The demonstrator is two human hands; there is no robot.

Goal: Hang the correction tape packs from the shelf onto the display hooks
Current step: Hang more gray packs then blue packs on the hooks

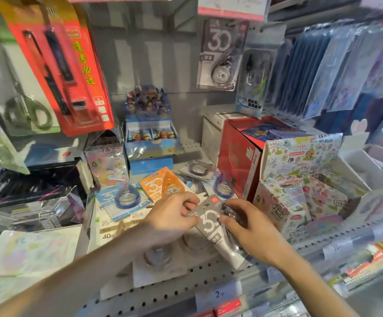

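Observation:
A grey correction tape pack (208,221) with a white "30" lies low over the shelf, held from both sides. My left hand (171,213) pinches its left edge and my right hand (245,225) grips its right side over the blister. On the shelf behind lie an orange pack (160,187), a blue pack (123,197), another blue pack (223,186) and a grey pack (197,169). A matching grey pack (221,53) hangs from a hook on the back panel at upper right, beside a clear-blue pack (254,83).
A red box (238,156) and a doodle-printed display box (305,170) stand right of the packs. A blue card display box (150,136) sits at the back. A red pen pack (67,69) and scissors hang at upper left. The perforated shelf edge (186,284) runs in front.

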